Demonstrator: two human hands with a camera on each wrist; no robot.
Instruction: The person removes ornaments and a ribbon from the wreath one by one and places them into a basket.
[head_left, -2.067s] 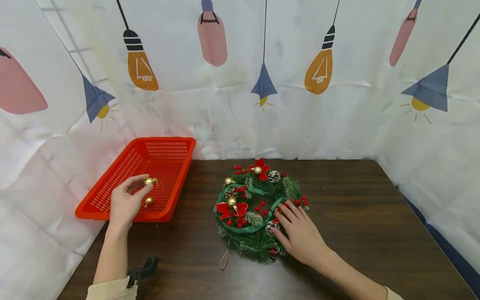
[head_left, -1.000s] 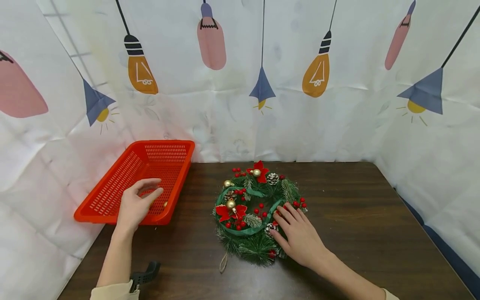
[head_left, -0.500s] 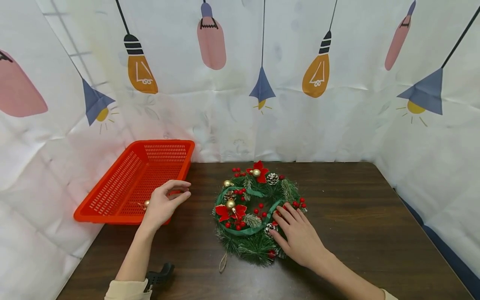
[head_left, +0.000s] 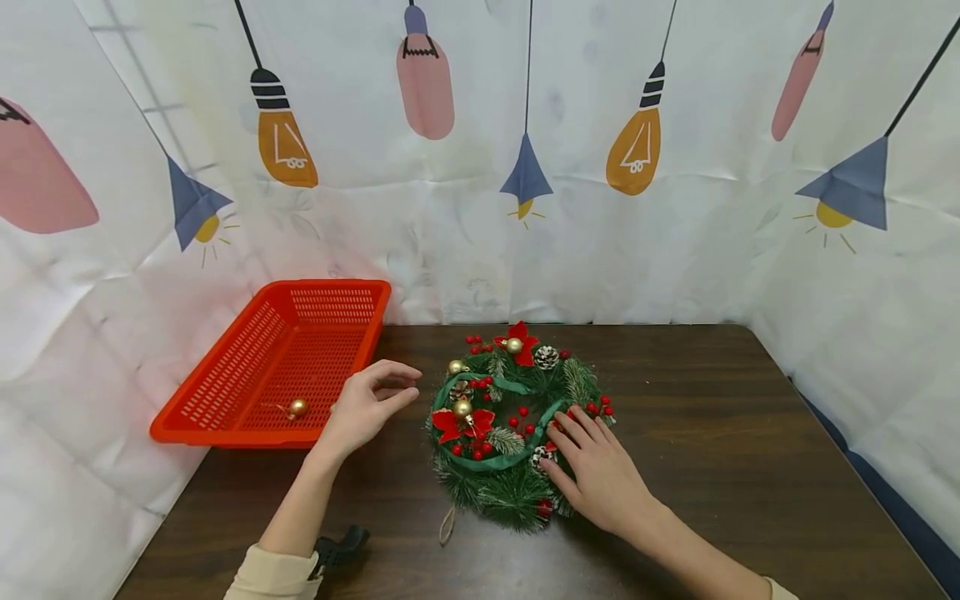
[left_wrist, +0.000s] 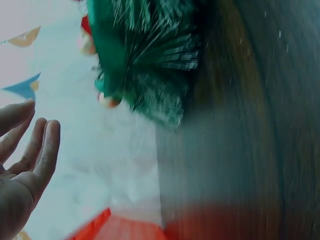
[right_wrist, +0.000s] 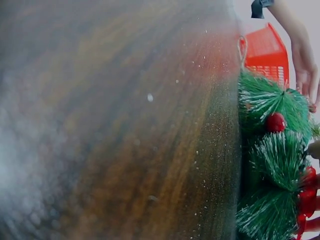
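Observation:
A green Christmas wreath (head_left: 517, 492) lies on the brown table, decked with red flowers, red berries, pine cones, gold baubles and a green ribbon. My right hand (head_left: 603, 479) rests on its right side, fingers spread over the sprigs. My left hand (head_left: 367, 407) hovers between the wreath and the red basket, thumb and fingers apart. Nothing shows between those fingers in the left wrist view, where the hand (left_wrist: 27, 165) is at the left edge. Inside the basket (head_left: 217, 367) lies a gold bauble (head_left: 298, 407); a second gold bit is mostly hidden behind my left hand.
A twine loop (head_left: 447, 525) sticks out from the wreath's front onto the table (head_left: 720, 450). Behind stands a white curtain (head_left: 465, 233) printed with lamps and bulbs. A black strap (head_left: 341, 546) juts from my left wrist.
My left hand held a gold bauble over the basket, let go of it there, and moved right toward the wreath. The right hand has stayed on the wreath.

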